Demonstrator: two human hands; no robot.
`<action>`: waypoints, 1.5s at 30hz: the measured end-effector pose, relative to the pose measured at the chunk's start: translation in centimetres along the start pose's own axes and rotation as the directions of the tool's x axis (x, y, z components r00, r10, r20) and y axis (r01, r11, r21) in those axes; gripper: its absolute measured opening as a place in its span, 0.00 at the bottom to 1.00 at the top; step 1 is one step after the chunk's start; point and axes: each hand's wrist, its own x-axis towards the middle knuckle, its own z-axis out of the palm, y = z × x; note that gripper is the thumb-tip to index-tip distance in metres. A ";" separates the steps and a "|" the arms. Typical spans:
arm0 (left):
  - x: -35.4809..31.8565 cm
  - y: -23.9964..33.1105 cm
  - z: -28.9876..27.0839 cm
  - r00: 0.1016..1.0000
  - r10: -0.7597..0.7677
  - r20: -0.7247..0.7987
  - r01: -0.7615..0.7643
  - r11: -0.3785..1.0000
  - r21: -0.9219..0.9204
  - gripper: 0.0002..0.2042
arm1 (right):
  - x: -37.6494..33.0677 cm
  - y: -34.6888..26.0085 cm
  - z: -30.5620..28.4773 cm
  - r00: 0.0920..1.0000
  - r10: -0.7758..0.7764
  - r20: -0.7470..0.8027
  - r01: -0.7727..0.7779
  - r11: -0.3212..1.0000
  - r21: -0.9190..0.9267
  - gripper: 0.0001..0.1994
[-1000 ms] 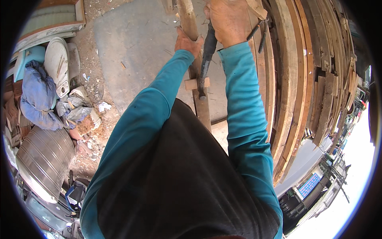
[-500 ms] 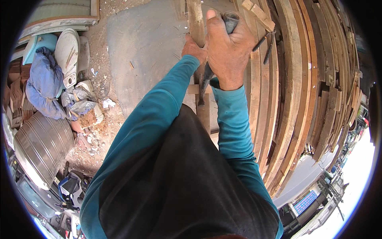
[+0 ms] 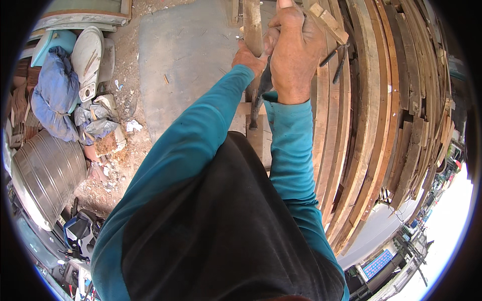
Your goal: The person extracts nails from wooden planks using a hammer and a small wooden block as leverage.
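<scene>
At the far left a ribbed metal tub (image 3: pixel 47 173) lies on its side on the dirt floor (image 3: pixel 128 155), with a blue cloth bundle (image 3: pixel 52 98) and a pale plastic seat shell (image 3: pixel 88 60) above it and crumpled grey bags (image 3: pixel 95 123) beside them. A grey concrete slab (image 3: pixel 188 65) fills the upper middle.

The left hand (image 3: pixel 248 57), out of a teal sleeve (image 3: pixel 191 145), holds a narrow upright wooden board (image 3: pixel 252 25) — its fingers are wrapped around the board's edge. Just to the right, the right hand (image 3: pixel 296 50) is closed in a fist on a dark-handled tool (image 3: pixel 261 95), whose handle hangs down below the fist between the two wrists; the tool's working end is hidden behind the hand. Both hands sit close together at the top centre, touching or nearly so.

Further right stands a thick stack of long wooden planks (image 3: pixel 381 115) on edge, curving with the lens, with short wood offcuts (image 3: pixel 329 22) and dark nails or rods (image 3: pixel 334 62) near the fist. At the lower right — a bright street (image 3: pixel 427 251).
</scene>
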 end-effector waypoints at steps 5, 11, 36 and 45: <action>-1.5 -0.5 -1.2 1.000 0.003 -0.005 -0.004 1.000 0.000 0.48 | -2.5 -1.5 0.3 0.997 0.018 -0.076 -0.022 0.999 -0.049 0.22; -1.1 -0.8 -3.1 0.999 -0.037 0.029 0.036 0.999 0.019 0.50 | -4.3 -2.5 2.4 0.995 0.052 -0.086 -0.063 0.989 -0.134 0.23; -0.5 -3.8 -1.2 1.000 0.006 -0.014 -0.006 1.000 -0.007 0.41 | -9.9 -2.9 0.3 0.998 -0.065 -0.009 0.065 0.998 0.025 0.16; 1.8 -4.0 -3.3 0.998 0.017 -0.056 -0.021 0.997 -0.076 0.42 | -10.5 -3.7 2.6 0.979 -0.131 0.156 0.123 0.991 0.060 0.16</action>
